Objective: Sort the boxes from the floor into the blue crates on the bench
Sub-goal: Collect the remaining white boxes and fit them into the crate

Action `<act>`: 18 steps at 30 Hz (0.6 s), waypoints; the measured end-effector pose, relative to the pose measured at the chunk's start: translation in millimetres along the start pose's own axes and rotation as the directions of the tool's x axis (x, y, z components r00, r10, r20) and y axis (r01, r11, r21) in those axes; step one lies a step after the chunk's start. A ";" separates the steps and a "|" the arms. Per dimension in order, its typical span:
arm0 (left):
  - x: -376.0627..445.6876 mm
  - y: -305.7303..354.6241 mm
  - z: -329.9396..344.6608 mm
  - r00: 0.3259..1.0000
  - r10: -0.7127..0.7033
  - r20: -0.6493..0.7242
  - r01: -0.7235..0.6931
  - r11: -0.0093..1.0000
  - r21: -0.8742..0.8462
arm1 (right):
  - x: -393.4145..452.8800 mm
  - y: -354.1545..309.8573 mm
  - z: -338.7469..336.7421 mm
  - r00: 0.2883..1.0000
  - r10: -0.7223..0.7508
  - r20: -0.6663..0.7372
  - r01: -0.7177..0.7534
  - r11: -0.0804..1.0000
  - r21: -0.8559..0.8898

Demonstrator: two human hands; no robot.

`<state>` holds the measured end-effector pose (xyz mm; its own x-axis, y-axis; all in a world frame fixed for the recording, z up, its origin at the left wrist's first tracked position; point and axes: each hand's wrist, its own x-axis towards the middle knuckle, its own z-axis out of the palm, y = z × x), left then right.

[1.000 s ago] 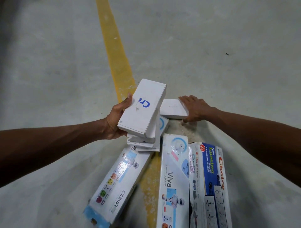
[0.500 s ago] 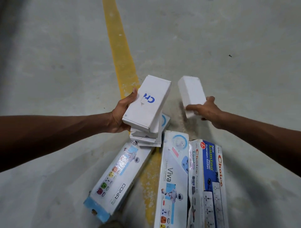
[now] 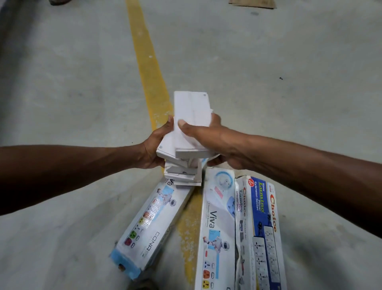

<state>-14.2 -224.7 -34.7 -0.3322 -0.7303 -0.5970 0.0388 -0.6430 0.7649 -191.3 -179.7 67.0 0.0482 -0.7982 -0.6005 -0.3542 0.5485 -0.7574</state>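
Both hands hold a stack of small white boxes (image 3: 187, 167) above the floor. My left hand (image 3: 154, 148) grips the stack from its left side, fingers curled under it. My right hand (image 3: 203, 139) holds the top white box (image 3: 192, 109) against the stack, thumb lying across its upper face and fingers wrapped round the right side. Below the stack, long power-strip boxes lie on the floor: a Cona box (image 3: 152, 225), a Viva box (image 3: 217, 227) and a blue and white Choice box (image 3: 260, 234). No blue crates or bench are in view.
A yellow painted line (image 3: 145, 58) runs up the grey concrete floor (image 3: 279, 68) from under the boxes. A brown flat piece (image 3: 253, 3) lies at the top right edge, and a dark object (image 3: 59, 1) at the top left edge.
My right hand carried the white box from the right and set it on top of the stack that my left hand holds. The hands are now together.
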 end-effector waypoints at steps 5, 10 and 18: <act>-1.4 0.4 -2.8 1.000 -0.009 0.000 0.009 0.999 0.034 | 17.3 6.6 -7.0 0.999 0.050 0.015 -0.051 0.998 0.048; 1.9 0.3 -3.5 0.997 -0.005 0.081 0.003 1.000 0.031 | 38.3 34.8 -12.8 0.995 0.038 0.092 -0.065 0.944 0.322; 7.9 0.1 -8.4 0.995 -0.040 0.092 0.039 0.999 0.011 | 81.5 71.8 -10.6 0.952 0.039 0.305 -0.204 0.820 0.535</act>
<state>-8.9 -232.5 -41.5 -0.4192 -0.6792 -0.6024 0.0151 -0.6687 0.7434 -222.7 -208.0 -33.6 0.3167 -0.6625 -0.6788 0.1989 0.7461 -0.6354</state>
